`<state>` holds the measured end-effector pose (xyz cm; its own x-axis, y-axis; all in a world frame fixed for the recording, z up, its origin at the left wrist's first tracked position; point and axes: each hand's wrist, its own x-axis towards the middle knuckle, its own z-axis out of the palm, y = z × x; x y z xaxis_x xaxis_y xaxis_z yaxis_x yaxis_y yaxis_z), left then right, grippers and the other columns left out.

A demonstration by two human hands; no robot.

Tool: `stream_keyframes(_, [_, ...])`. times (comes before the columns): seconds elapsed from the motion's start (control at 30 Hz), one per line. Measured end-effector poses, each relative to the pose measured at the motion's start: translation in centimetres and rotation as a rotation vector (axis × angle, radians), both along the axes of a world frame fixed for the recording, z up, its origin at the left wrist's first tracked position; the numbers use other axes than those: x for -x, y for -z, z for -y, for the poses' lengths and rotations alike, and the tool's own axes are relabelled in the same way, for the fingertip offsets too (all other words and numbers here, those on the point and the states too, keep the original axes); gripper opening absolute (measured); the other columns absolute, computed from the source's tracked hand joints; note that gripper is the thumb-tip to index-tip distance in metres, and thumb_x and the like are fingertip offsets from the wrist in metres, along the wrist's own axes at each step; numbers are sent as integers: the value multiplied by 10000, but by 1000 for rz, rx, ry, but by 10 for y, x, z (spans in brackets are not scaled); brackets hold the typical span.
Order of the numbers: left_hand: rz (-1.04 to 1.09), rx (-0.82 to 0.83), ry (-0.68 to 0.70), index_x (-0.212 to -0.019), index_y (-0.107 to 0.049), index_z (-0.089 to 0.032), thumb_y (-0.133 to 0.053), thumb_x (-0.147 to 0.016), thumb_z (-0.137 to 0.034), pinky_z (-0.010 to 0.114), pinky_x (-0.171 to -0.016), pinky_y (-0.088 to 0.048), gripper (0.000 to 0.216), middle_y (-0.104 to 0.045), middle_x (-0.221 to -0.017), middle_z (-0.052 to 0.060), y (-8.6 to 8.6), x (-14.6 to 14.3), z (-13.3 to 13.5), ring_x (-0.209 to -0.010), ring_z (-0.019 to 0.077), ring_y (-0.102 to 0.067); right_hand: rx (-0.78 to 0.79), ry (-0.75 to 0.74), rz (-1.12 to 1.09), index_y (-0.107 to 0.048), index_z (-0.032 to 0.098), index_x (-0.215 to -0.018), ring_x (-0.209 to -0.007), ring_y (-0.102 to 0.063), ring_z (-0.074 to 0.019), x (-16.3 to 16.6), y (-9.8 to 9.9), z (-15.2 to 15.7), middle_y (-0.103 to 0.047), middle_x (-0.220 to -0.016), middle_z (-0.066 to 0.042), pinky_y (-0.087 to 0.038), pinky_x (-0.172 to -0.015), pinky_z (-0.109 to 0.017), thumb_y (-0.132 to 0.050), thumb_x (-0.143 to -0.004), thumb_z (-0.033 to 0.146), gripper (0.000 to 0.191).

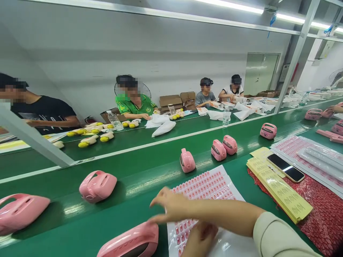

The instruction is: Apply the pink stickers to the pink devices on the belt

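The pink dark-panelled device (134,236) is found at the fingertips of the spread, unladen right hand (173,207); light, stiff, slick plastic is presumed, best gripped around its sides. Whether anything is held by the blurred left hand (198,241) over the sticker sheet (203,182) cannot be told.

Bright, cool light comes from white tube lamps (230,4) at the far upper right. Pale glare streaks the green desk (139,194), and soft shadows pool beside the pink devices (99,187). Motion smears the right fingers (166,195); wide-angle stretching distorts the left side; distant things look soft.
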<state>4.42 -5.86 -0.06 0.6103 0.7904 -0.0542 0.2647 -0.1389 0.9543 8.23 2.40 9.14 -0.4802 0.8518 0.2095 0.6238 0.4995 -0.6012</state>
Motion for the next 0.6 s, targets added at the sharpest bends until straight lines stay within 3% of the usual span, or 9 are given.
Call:
stream_keyframes(0.1, [60, 9, 47, -972, -628, -223, -564, -751, -320, 339, -886, -431, 250, -637, -1049, 59, -4, 1, 0, -986, 236, -562, -202, 519, -17, -553, 184, -1024, -947, -512, -194, -76, -19, -36, -506, -1032, -90, -418, -841, -337, -514, -796, 318, 267])
stream_keyframes(0.2, [97, 68, 12, -979, -630, -235, -572, -733, -351, 329, -892, -433, 277, -640, -1057, 59, -6, 2, -3, -987, 218, -570, -122, 1038, 27, -535, 155, -1030, -1025, -480, -224, -154, -29, -63, -500, -1095, -133, -374, -878, -364, -469, -810, 187, 232])
stream_keyframes(0.27, [128, 113, 5, -976, -634, -232, -589, -715, -388, 344, -897, -429, 308, -642, -1053, 67, -4, 2, -6, -991, 226, -570, -68, 1110, 30, -539, 107, -1015, -1002, -501, -249, -191, -26, -69, -519, -1073, -171, -391, -830, -365, -472, -784, 131, 242])
stream_keyframes(0.37, [176, 150, 2, -964, -644, -231, -614, -680, -448, 387, -913, -412, 359, -644, -1045, 80, 4, 2, -11, -996, 250, -568, -34, 1105, -4, -555, 94, -969, -885, -556, -231, -219, -17, -60, -574, -975, -157, -416, -757, -336, -463, -766, 117, 225])
stream_keyframes(0.5, [294, 201, -42, -990, -633, -240, -653, -636, -472, 421, -929, -389, 424, -619, -1099, 92, 8, 0, -9, -1042, 274, -540, -128, 1119, -73, -528, 154, -969, -886, -546, -177, -226, -21, -30, -576, -999, -85, -422, -762, -292, -419, -777, 166, 221])
stream_keyframes(0.6, [517, 256, -119, -1154, -521, -282, -677, -617, -474, 434, -927, -382, 591, -537, -1223, 100, -1, -3, 0, -1116, 298, -485, -134, 1035, -337, -505, 180, -834, -639, -551, -125, -213, -24, 3, -576, -739, -9, -445, -583, -240, -404, -778, 252, 136])
